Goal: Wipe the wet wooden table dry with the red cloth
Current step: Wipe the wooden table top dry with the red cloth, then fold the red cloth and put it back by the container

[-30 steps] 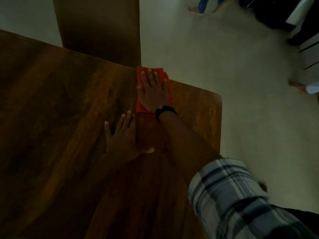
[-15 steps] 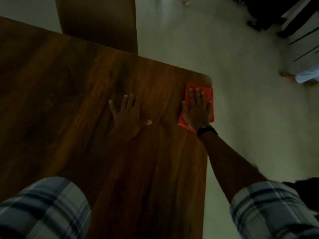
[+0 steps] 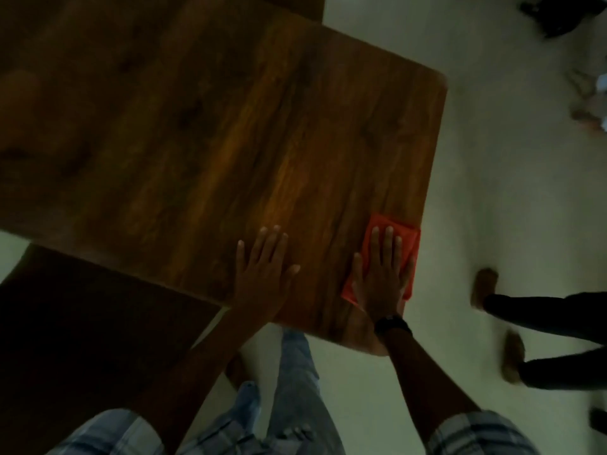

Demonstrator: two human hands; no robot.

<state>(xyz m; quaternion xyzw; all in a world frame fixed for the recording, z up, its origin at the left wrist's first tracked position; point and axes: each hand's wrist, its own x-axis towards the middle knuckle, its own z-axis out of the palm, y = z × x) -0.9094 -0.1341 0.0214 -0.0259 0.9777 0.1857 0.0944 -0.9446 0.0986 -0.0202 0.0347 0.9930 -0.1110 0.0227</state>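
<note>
Item: dark brown wooden table with rounded corners point(image 3: 230, 133), wipe in progress, 1 view. We find the folded red cloth point(image 3: 407, 238) lying flat at the table's right edge, near its near-right corner, its outer side reaching or slightly overhanging that edge. Our right hand point(image 3: 381, 274), black watch on the wrist, lies open and flat on the cloth, fingers spread, pressing rather than gripping. Our left hand point(image 3: 262, 270) holds nothing; it rests palm-down and open on bare wood, well apart from the cloth and further in from the table's right edge. Progress: we judge the wipe partly done. The light is too dim to show water or dry streaks, so we cannot tell which areas are dry; the broad left and far parts of the table may remain. Change against the view 0.5 seconds back: the cloth lay at the table's far-right corner then and now sits near the near-right corner, so it has run down the right edge. The left hand has likewise come nearer the table's near edge.
</note>
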